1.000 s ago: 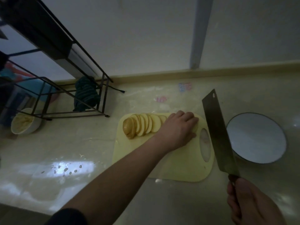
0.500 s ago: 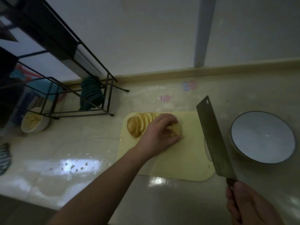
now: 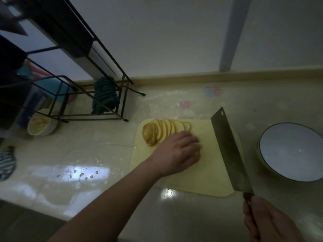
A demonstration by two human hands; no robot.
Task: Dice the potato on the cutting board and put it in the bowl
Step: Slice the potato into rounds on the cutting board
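One sliced potato (image 3: 164, 131) on one cutting board (image 3: 209, 168), left hand (image 3: 176, 154) pressing slices flat; right hand (image 3: 269, 222) grips one cleaver (image 3: 229, 151); one bowl (image 3: 290, 151) right.

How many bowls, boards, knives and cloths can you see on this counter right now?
Bowls: 2, a pale blue bowl and a white bowl
Cutting boards: 1, yellow board
Knives: 1, cleaver
Cloths: 2, dark green cloth and striped cloth
Total: 6
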